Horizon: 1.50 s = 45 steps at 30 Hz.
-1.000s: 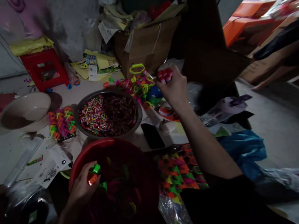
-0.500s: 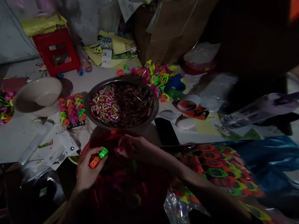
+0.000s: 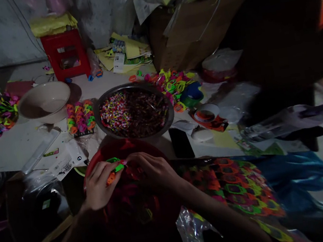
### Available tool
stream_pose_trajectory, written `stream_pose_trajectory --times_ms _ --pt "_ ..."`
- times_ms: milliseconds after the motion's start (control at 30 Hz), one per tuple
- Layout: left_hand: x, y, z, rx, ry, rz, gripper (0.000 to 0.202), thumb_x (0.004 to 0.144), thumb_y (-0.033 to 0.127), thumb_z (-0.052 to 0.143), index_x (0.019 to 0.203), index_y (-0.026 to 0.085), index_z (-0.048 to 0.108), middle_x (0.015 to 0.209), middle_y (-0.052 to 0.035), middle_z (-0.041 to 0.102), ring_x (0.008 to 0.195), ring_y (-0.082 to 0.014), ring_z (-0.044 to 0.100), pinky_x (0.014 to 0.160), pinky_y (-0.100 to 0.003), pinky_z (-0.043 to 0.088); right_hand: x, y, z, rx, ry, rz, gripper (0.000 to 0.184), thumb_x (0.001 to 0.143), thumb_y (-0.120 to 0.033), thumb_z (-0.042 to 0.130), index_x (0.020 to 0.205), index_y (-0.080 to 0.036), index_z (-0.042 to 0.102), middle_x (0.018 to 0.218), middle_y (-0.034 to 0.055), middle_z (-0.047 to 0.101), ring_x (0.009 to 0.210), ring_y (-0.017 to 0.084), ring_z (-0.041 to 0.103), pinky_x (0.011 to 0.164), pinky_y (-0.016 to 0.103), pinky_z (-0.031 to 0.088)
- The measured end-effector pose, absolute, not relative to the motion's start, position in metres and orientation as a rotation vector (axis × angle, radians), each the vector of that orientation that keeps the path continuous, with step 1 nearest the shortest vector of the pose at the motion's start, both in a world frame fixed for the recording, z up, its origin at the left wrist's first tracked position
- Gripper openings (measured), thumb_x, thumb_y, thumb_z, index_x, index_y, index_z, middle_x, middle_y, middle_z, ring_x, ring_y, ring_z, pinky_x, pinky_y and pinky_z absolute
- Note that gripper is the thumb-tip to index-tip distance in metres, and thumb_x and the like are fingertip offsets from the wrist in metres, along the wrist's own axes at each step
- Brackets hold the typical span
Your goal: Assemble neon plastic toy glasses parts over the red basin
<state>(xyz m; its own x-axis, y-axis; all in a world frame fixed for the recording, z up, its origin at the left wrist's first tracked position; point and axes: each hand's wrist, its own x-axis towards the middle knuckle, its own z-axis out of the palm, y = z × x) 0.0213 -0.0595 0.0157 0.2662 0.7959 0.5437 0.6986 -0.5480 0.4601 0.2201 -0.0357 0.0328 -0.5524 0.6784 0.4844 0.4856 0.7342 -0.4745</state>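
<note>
Over a red basin [image 3: 149, 143], my left hand [image 3: 100, 186] grips a bright green plastic toy piece [image 3: 119, 167] and an orange one [image 3: 110, 178], side by side between thumb and fingers. My right hand [image 3: 155, 174] is closed on a small pink piece [image 3: 124, 162], whose tip meets the green one. The right fingertips are partly hidden in shadow. Dim pink and other coloured pieces lie inside the basin below both hands. Just behind it stands a metal bowl [image 3: 99, 124] with small multicoloured bits on its left and darker brownish bits on its right.
Beyond the bowl lies a heap of neon watch-shaped pieces [image 3: 174, 82]. A beige basin [image 3: 43, 88], a bagged set of coloured pieces [image 3: 80, 117] and a red stool [image 3: 64, 50] stand left. A black phone [image 3: 181, 142] and a tape roll [image 3: 205, 112] lie right, before a cardboard box [image 3: 196, 30].
My hands have come together: the right one moved left, bringing its pink piece against the green piece in my left hand. The view has shifted slightly.
</note>
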Motion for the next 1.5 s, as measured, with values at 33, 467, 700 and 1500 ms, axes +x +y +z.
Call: stream_pose_trajectory --times_ms 33,467,700,1500 --pt "0.021 -0.06 0.018 2.419 1.428 1.149 0.017 0.088 0.02 0.06 0.105 0.02 0.064 0.086 -0.0026 0.069 0.082 -0.0135 0.065 0.075 -0.024 0.053 0.22 -0.037 0.034 -0.874 -2.296 0.321 0.019 0.093 -0.014 0.042 0.109 -0.014 0.052 0.1 0.0109 0.069 0.09 0.019 0.065 0.07 0.027 0.052" --pt "0.016 -0.06 0.02 2.484 1.455 0.938 0.033 0.093 0.026 0.052 0.126 0.027 0.056 0.095 -0.0032 0.066 0.09 -0.0152 0.064 0.077 -0.026 0.051 0.214 -0.044 0.037 -0.931 -2.518 -0.106 0.027 0.094 -0.008 0.035 0.11 -0.01 0.057 0.099 0.0139 0.066 0.079 0.022 0.059 0.06 0.032 0.049" --pt "0.013 -0.057 0.005 2.572 1.421 0.721 0.034 0.091 0.015 0.048 0.122 0.024 0.059 0.098 -0.0048 0.065 0.092 -0.0177 0.061 0.08 -0.027 0.051 0.216 -0.039 0.032 -0.888 -2.701 0.052 0.016 0.091 -0.008 0.046 0.101 -0.01 0.058 0.097 0.0118 0.064 0.078 0.02 0.058 0.058 0.03 0.048" --pt "0.004 -0.04 0.001 1.894 1.597 0.815 0.023 0.091 0.044 0.044 0.094 0.022 0.051 0.088 -0.0033 0.071 0.082 -0.0194 0.069 0.075 -0.033 0.054 0.312 0.06 0.031 -1.563 -1.675 0.565 0.03 0.081 -0.045 0.055 0.092 -0.017 0.058 0.069 0.0026 0.059 0.062 0.016 0.053 0.057 0.026 0.043"
